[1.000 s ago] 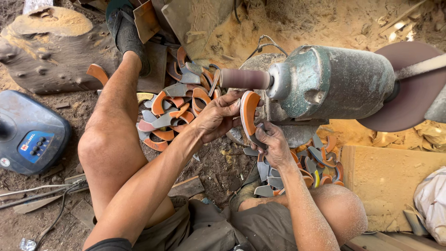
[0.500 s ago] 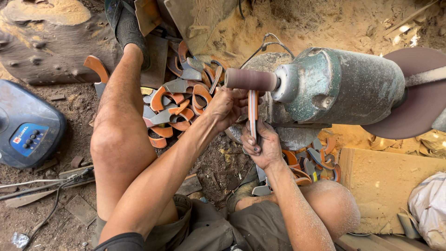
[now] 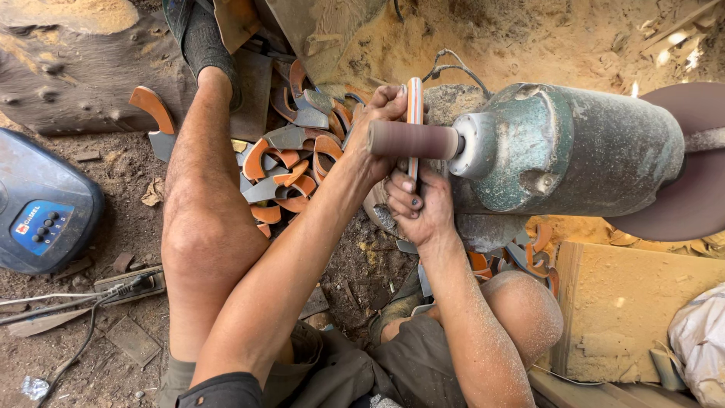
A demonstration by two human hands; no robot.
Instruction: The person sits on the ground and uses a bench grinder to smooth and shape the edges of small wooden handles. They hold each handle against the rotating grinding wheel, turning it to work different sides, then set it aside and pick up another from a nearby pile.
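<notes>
My left hand (image 3: 377, 121) and my right hand (image 3: 418, 209) both grip one thin orange-and-metal curved piece (image 3: 414, 102), held upright on edge. The left hand holds its upper end, the right hand its lower end. The piece presses against the brownish sanding drum (image 3: 411, 140) that sticks out of a green-grey motor (image 3: 574, 155). A dark red disc (image 3: 691, 162) sits at the motor's other end. Behind my hands lies a pile of similar orange-handled metal pieces (image 3: 291, 174).
A dark blue box with buttons (image 3: 41, 211) sits at left, with a cable and plug (image 3: 113, 291) below it. A wooden block (image 3: 634, 317) and a white bag (image 3: 698, 340) lie at right. My bare legs (image 3: 200, 219) straddle the pile on sawdust-covered ground.
The piece has turned from showing its flat orange face to standing on edge, and both hands have lifted it up against the sanding drum. The view has shifted slightly.
</notes>
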